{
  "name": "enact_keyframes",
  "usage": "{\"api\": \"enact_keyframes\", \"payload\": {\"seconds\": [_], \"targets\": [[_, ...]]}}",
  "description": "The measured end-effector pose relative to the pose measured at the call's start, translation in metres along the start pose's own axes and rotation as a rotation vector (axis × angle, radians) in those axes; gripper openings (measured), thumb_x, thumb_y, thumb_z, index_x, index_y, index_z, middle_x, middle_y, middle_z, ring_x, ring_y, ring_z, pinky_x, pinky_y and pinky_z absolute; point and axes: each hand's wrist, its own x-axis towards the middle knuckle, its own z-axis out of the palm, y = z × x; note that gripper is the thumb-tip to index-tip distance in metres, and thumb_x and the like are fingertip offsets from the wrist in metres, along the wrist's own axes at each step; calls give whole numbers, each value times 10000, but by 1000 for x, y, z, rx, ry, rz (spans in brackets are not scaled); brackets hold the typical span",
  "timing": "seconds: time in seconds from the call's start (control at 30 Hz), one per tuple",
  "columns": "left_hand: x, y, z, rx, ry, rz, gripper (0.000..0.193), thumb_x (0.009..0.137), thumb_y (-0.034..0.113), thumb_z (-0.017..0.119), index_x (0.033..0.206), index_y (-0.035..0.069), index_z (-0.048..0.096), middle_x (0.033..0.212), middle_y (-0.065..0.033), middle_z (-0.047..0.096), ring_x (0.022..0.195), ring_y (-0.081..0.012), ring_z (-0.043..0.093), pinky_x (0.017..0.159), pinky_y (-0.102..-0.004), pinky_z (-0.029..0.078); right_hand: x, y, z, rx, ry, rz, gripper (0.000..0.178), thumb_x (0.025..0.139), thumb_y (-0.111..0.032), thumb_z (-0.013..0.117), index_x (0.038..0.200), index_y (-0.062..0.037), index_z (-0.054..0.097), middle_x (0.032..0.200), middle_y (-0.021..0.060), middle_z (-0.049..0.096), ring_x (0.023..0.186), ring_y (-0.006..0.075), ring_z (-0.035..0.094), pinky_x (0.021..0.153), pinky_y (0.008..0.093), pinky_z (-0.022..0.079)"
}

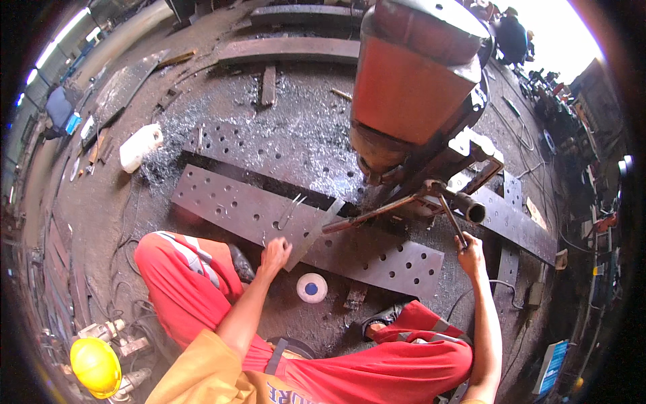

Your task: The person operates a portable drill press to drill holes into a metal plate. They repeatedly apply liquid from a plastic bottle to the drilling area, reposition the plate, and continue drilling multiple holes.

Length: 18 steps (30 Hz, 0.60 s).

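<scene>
A large orange-red drilling machine (412, 101) with a dark grey top stands over the steel plates right of centre. My right hand (472, 254) is wrapped round one of its spoked feed handles (452, 219). Another long handle arm slants left from the same hub. In front of me lies a long steel plate (235, 202) with several drilled holes. My left hand (276, 254) is closed above its near edge; anything inside the fingers is hidden. Just right of that hand, a narrow flat metal strip (313, 236) crosses the plate. A thin bent wire (291, 210) rests beyond it.
Metal shavings (323, 151) cover another drilled plate farther off. A white round container (311, 288) with a blue centre sits between my legs. A white jug (141, 148) lies left, a yellow hard hat (95, 367) lower left. Steel bars (289, 50) lie at the back; cables trail right.
</scene>
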Motion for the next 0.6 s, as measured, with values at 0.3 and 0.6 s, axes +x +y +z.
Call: {"api": "enact_keyframes", "payload": {"seconds": [0.3, 0.6], "targets": [[-95, 49, 7, -379, -372, 429, 1088, 613, 321, 962, 1484, 58, 365, 1444, -175, 517, 1343, -295, 520, 1117, -405, 424, -4, -28, -36, -154, -2, 77, 146, 879, -123, 673, 946, 6, 676, 791, 271, 651, 783, 463, 656, 677, 451, 509], [-34, 66, 30, -456, -311, 2, 993, 701, 535, 867, 1461, 33, 472, 1293, -217, 664, 1200, -336, 644, 1024, -438, 498, -3, -51, -70, -314, 99, 65, 181, 834, -130, 680, 978, -21, 698, 899, 249, 699, 892, 441, 682, 771, 493, 535]]}}
